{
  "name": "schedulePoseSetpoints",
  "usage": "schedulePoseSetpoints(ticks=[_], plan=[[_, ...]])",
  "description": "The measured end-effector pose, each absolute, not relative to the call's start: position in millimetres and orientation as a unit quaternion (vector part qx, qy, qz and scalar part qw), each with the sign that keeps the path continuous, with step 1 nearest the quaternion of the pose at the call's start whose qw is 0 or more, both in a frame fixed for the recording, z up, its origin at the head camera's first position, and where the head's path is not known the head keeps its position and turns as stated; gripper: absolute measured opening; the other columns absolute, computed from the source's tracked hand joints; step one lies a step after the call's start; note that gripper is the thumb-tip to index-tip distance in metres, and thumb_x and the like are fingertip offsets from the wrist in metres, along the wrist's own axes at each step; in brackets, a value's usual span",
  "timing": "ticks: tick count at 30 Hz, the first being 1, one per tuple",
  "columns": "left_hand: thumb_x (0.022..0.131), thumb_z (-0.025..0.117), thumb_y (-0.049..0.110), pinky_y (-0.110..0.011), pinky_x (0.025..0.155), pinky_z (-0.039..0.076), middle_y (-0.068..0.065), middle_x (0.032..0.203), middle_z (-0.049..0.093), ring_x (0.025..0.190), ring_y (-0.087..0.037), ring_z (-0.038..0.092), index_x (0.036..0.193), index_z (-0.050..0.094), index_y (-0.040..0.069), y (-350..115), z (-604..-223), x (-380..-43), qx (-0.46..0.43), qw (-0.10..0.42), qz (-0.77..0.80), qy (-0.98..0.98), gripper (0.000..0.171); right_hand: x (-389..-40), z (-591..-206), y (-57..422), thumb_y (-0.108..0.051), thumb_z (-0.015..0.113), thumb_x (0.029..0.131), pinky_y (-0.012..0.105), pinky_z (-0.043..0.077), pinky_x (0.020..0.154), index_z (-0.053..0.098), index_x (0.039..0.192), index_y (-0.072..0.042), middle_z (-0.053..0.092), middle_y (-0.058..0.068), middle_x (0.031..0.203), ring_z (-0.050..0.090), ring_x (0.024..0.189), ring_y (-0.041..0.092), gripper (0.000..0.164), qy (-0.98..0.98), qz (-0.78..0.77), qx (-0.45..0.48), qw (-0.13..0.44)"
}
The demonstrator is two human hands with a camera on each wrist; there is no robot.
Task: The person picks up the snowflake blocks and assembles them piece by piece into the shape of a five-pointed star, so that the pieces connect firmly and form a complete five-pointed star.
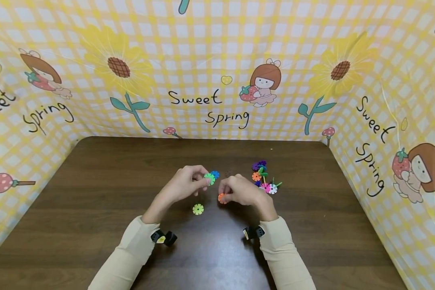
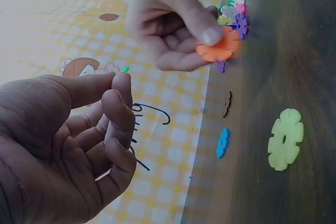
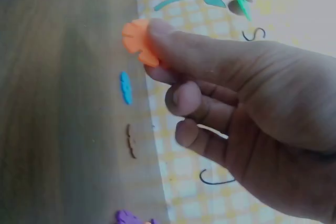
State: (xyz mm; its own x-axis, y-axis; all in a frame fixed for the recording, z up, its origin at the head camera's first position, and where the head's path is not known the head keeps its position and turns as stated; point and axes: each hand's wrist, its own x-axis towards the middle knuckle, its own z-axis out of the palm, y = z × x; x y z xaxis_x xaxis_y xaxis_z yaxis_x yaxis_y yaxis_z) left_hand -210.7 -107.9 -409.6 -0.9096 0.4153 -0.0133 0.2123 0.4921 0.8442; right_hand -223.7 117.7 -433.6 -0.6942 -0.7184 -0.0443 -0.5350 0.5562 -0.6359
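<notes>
My left hand [image 1: 185, 183] pinches a green notched plastic disc [image 1: 211, 179] between thumb and fingertips. In the left wrist view only a bit of that disc's green edge [image 2: 126, 69] shows past the fingers. An orange notched disc [image 3: 137, 41] is pinched by the thumb and forefinger of my right hand [image 1: 242, 190], its other fingers loosely curled. The two discs are apart. A blue disc [image 2: 223, 143] lies on the table beyond the hands, with a brown disc [image 3: 130, 141] near it. Closer to me lies a yellow-green disc [image 1: 197, 209].
Right of my right hand, several colourful discs sit in a cluster, among them a purple disc [image 1: 255, 166], a pink disc [image 1: 264, 187] and a white disc [image 1: 272, 189]. The brown wooden table [image 1: 105, 225] is walled by a yellow checked cloth [image 1: 148, 48].
</notes>
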Motion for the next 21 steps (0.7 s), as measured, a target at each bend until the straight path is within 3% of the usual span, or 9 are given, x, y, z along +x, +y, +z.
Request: schedulePoseSetpoints(ticks=[4,10,13,17,21], plan=[[0.099,0.064,0.014,-0.05,0.061,0.055,-0.013,0.077,0.07,0.054,-0.017,0.058,0.101,0.067,0.004,-108.4,-409.1,-210.8,0.182,0.107,0.482,0.85,0.011,-224.4,-428.0,123.1,-0.012,0.074,0.091,0.024,0.051,0.057,0.068,0.086,-0.012,0.069,-0.003,0.074,0.063,0.061,0.015,0.008,0.869,-0.329,-0.354,0.104],[0.1,0.063,0.014,-0.034,0.055,0.053,-0.017,0.079,0.071,0.054,-0.018,0.059,0.102,0.067,0.001,-110.0,-409.7,-210.2,0.183,0.108,0.499,0.84,0.014,-221.8,-418.3,127.3,-0.016,0.07,0.095,0.027,0.051,0.051,0.064,0.091,-0.013,0.071,0.008,0.08,0.062,0.054,0.025,0.008,0.864,-0.367,-0.339,0.059],[0.1,0.063,0.015,-0.03,0.055,0.052,-0.017,0.079,0.072,0.055,-0.024,0.061,0.104,0.066,0.001,-110.1,-409.8,-210.1,0.179,0.112,0.506,0.836,0.015,-220.8,-416.2,127.6,-0.019,0.069,0.096,0.026,0.051,0.051,0.062,0.092,-0.014,0.069,0.004,0.079,0.063,0.055,0.027,0.009,0.865,-0.374,-0.332,0.042],[0.1,0.063,0.015,-0.03,0.055,0.052,-0.017,0.08,0.072,0.058,-0.033,0.063,0.106,0.066,0.0,-109.7,-409.9,-209.9,0.177,0.116,0.513,0.832,0.016,-221.1,-416.3,127.4,-0.021,0.069,0.096,0.026,0.051,0.051,0.061,0.092,-0.015,0.066,-0.005,0.077,0.061,0.054,0.019,0.011,0.867,-0.366,-0.336,0.018],[0.1,0.063,0.015,-0.029,0.056,0.052,-0.012,0.077,0.072,0.056,-0.028,0.062,0.107,0.065,0.0,-108.6,-411.6,-211.0,0.183,0.117,0.513,0.83,0.017,-221.9,-417.2,127.6,-0.021,0.068,0.097,0.025,0.05,0.052,0.06,0.093,-0.015,0.067,-0.005,0.078,0.061,0.054,0.018,0.011,0.865,-0.367,-0.343,0.008]])
